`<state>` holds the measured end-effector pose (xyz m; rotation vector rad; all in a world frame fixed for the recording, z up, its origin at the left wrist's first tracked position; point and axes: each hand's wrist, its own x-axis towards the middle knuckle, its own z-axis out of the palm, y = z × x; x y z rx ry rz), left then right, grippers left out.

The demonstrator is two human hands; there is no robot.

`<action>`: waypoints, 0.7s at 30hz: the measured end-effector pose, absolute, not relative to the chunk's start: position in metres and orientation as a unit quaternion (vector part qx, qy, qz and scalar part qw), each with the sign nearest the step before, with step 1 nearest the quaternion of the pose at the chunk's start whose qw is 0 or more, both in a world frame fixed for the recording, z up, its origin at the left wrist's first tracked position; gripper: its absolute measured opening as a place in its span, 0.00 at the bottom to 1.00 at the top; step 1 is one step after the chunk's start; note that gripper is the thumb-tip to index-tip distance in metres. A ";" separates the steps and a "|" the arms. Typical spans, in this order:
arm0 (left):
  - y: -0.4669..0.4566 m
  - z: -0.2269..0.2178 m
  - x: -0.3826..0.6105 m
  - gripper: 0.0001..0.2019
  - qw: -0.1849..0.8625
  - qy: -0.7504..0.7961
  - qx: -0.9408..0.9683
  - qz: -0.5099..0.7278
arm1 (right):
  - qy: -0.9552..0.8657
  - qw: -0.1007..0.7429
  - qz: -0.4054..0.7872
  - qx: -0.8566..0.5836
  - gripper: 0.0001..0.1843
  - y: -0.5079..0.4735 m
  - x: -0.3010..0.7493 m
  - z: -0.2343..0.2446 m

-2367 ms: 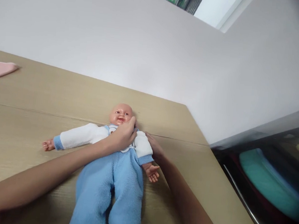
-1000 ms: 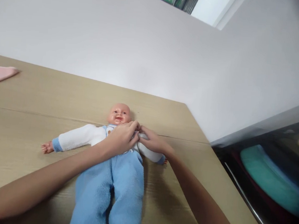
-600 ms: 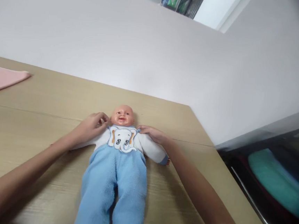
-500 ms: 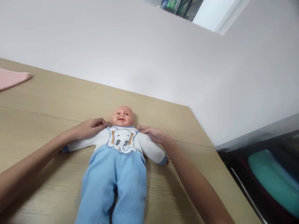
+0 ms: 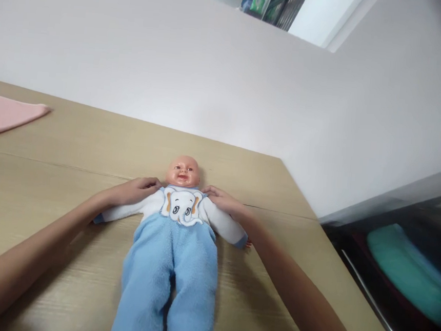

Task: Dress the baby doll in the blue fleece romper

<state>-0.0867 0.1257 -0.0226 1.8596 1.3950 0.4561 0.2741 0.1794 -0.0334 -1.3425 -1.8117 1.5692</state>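
A baby doll (image 5: 183, 172) lies on its back on the wooden table (image 5: 63, 234), its bald head away from me and its arms spread. It wears a white top (image 5: 221, 222) with an elephant face (image 5: 182, 207) on the chest, and fuzzy blue trousers (image 5: 171, 264). At the doll's shoulder on the left, my left hand (image 5: 138, 190) has its fingers closed on the top near the collar. My right hand (image 5: 223, 201) likewise grips the cloth at the other shoulder. The fingertips are only partly visible.
Pink folded cloth (image 5: 9, 113) lies at the table's far left. A pale wall (image 5: 175, 69) rises behind the table. Beyond the right edge is a dark surface with a teal item (image 5: 404, 269), blurred. Through an opening at the top shows a green packet (image 5: 258, 1).
Both hands stay at the doll's shoulders, with the right fingers slightly more curled in. The whole view has shifted a little.
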 end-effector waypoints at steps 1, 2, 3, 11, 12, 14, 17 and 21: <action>0.123 -0.023 -0.088 0.32 0.363 0.555 0.727 0.177 | -0.649 0.203 0.552 -0.482 0.13 0.174 0.278 -0.030; 0.120 -0.023 -0.090 0.33 0.351 0.566 0.725 0.174 | -0.652 0.208 0.545 -0.485 0.14 0.169 0.284 -0.026; 0.116 -0.023 -0.093 0.34 0.341 0.574 0.724 0.172 | -0.654 0.210 0.540 -0.487 0.15 0.163 0.291 -0.022; 0.071 -0.025 -0.118 0.36 0.319 0.558 0.746 0.178 | -0.763 0.156 0.380 -0.499 0.39 0.091 0.345 0.003; 0.067 -0.026 -0.118 0.36 0.306 0.557 0.751 0.176 | -0.778 0.161 0.343 -0.502 0.36 0.083 0.350 0.002; 0.062 -0.029 -0.118 0.33 0.273 0.563 0.761 0.171 | -0.786 0.182 0.290 -0.514 0.26 0.070 0.358 0.000; 0.060 -0.039 -0.117 0.32 0.216 0.584 0.766 0.162 | -0.782 0.207 0.272 -0.521 0.17 0.062 0.372 -0.008; 0.056 -0.053 -0.117 0.33 0.150 0.599 0.767 0.173 | -0.739 0.263 0.348 -0.514 0.24 0.056 0.389 -0.026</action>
